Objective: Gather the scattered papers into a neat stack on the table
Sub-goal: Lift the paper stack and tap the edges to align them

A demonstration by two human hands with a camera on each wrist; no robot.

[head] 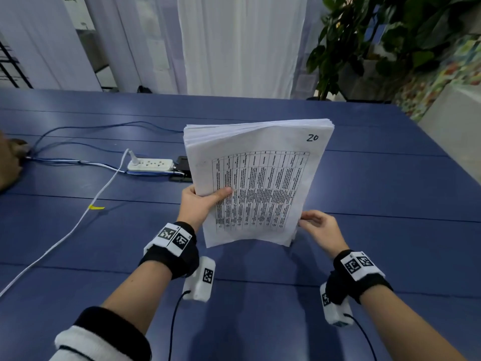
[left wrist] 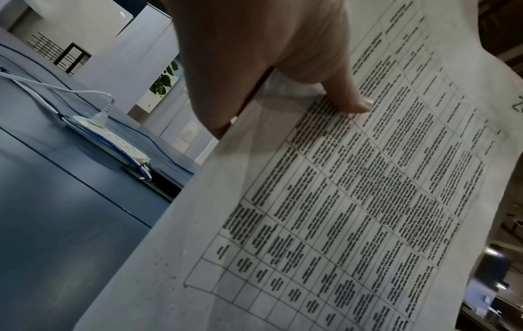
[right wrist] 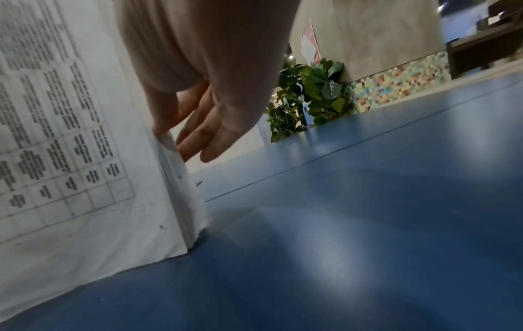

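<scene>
Papers (head: 256, 183) stand edgewise, text blurred; left hand (head: 200, 204) grip pinches them, right hand (head: 321, 226) spread alongside.

A handwritten "20" stands in black ink near the top right corner of the front sheet of the thick white paper stack (head: 260, 178). Below it the printed black table of text on that same sheet is too small and blurred to read in any view
</scene>
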